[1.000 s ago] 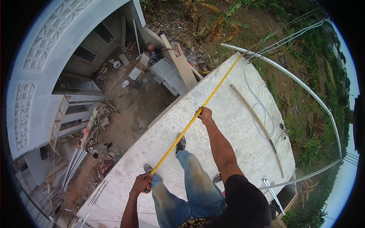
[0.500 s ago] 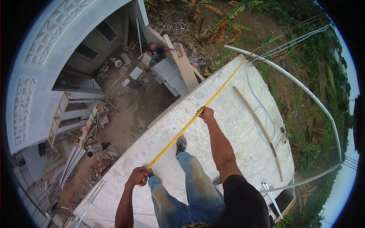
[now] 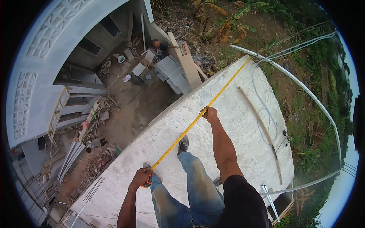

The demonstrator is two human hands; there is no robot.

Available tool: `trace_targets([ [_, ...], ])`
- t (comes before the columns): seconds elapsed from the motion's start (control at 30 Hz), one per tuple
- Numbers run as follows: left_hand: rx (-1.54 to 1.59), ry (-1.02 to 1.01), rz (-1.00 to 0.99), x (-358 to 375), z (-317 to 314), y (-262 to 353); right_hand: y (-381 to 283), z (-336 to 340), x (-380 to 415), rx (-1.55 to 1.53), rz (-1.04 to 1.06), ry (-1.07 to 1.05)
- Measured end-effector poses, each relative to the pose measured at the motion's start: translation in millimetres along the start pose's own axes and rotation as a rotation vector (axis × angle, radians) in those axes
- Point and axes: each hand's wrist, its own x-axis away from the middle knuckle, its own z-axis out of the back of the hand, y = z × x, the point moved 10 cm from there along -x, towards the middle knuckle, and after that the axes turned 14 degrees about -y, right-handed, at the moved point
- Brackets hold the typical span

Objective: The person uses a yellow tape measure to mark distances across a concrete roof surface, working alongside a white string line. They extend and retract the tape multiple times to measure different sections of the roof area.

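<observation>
A yellow tape measure [image 3: 175, 143] is drawn out in a long straight line over a pale concrete slab [image 3: 228, 144], reaching the slab's far corner. My left hand [image 3: 142, 177] is closed around the orange and black case, beside my left shin. Farther along, my right hand [image 3: 209, 113] pinches the blade, fingers closed on it. Both my shoes [image 3: 183, 144] are on the slab, close to the blade. The blade's far end is too small to make out.
The slab edge drops to a lower yard where a person [image 3: 159, 48] stands near stacked grey slabs [image 3: 170, 73]. A long wooden strip [image 3: 262, 127], a loose cable [image 3: 255, 81] and thin rods [image 3: 94, 189] lie on the slab. A curved white pipe [image 3: 304, 86] arches beyond its right side.
The view has shifted slightly, so most things sit a little lower or to the right. Both hands keep their hold on the tape measure.
</observation>
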Motion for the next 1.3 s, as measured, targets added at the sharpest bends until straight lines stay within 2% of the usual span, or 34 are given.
trace_targets([
  [0.33,0.008,-0.024,0.054,8,-6,5,-2,-4,2,0.030,-0.017,-0.003],
  [0.5,-0.052,0.025,-0.029,11,-3,-2,13,-4,6,-0.097,0.008,-0.093],
  [0.57,-0.159,0.050,-0.030,20,1,-2,30,-9,8,-0.289,0.012,-0.188],
  [0.63,-0.112,0.060,0.015,34,3,-7,43,-22,30,-0.279,-0.022,-0.218],
  [0.8,-0.133,0.103,-0.071,59,11,-42,75,-56,86,-0.267,0.044,-0.248],
  [0.87,-0.056,0.074,-0.039,77,10,-67,98,-69,94,-0.225,0.035,-0.355],
  [0.9,-0.234,0.184,-0.132,80,15,-78,110,-79,99,-0.198,0.012,-0.418],
  [0.93,-0.164,0.146,-0.070,90,16,-94,123,-87,101,-0.129,0.015,-0.454],
  [0.97,-0.057,0.090,-0.048,105,14,-107,136,-91,104,-0.101,0.008,-0.443],
  [1.13,-0.220,0.182,-0.147,134,29,-209,215,-118,147,0.063,-0.050,-0.366],
  [1.2,-0.165,0.204,-0.136,151,38,-269,262,-151,179,0.166,-0.112,-0.371],
  [1.23,-0.131,0.209,-0.114,163,42,-297,284,-158,176,0.116,-0.048,-0.426],
  [1.27,-0.155,0.250,-0.196,190,47,-301,302,-167,189,0.021,-0.009,-0.450],
  [1.3,-0.173,0.236,-0.216,192,42,-321,317,-160,208,0.066,0.044,-0.343],
])
